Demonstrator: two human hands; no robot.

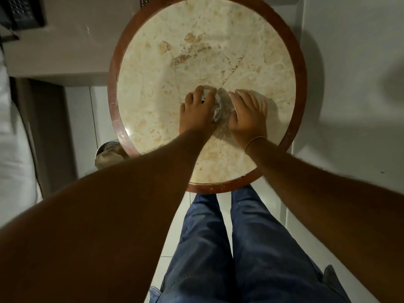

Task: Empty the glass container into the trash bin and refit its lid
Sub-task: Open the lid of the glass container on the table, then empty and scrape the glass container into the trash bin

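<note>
The glass container [219, 106] stands near the middle of a round marble table [196, 51]. Only a clear sliver with a metal rim shows between my hands. My left hand [197, 110] lies over its top, fingers curled down around the lid [206, 94]. From the right, my right hand [248, 114] cups the container's side, its fingers stretched along the tabletop. Whether the lid is fully seated is hidden under my left hand. The trash bin [107, 153], metal mesh with a liner, stands on the floor under the table's left edge.
The table has a red-brown wooden rim [112, 101]. A remote control [146, 0] lies at its far edge. My legs in blue jeans [218, 248] stand close to the near edge. A grey bench or counter [65, 47] and a bed edge [13, 149] are to the left.
</note>
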